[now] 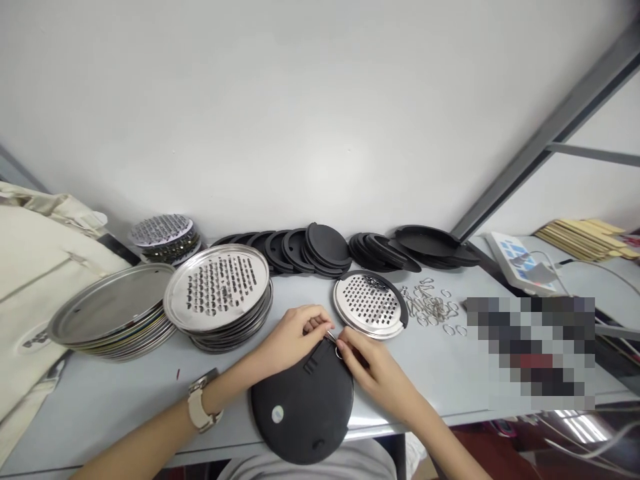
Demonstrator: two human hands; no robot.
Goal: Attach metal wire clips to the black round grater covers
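Pinching a metal ring point(339, 354) in the right hand point(375, 373) and curling the left hand point(295, 340) narrowly beside it, with its hold impossible to tell, at the far edge of a black disc point(303, 417) just below both on the worktop point(125, 413), perhaps risking a dropped ring through a slackened pinch.

A round black disc point(305, 407), marked by a small pale sticker point(277, 414), is positioned at the front edge of the table point(450, 373); a thin metal ring point(339, 353) is held at its far rim.
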